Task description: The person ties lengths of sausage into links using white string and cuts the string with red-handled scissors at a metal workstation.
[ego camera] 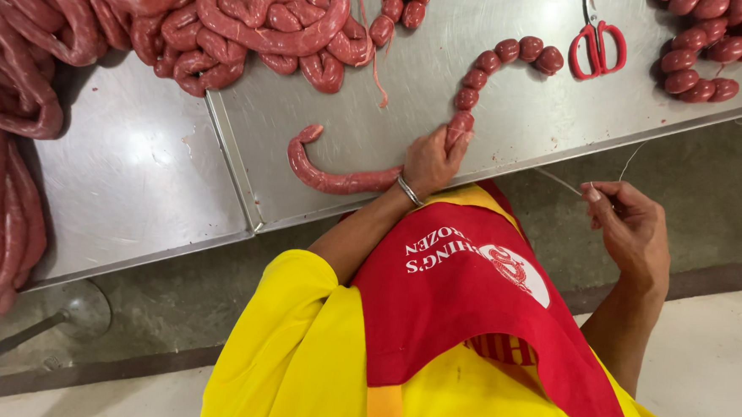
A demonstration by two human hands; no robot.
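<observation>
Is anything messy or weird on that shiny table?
A little. A loose pale string trails off the uncut sausage pile, and reddish smears dot the steel table. Nothing looks spilled or broken.

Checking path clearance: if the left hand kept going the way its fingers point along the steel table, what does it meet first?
The left hand already grips the sausage rope; its fingers point up the tied links, so those come first. Red scissors lie farther right, likely off that line.
</observation>
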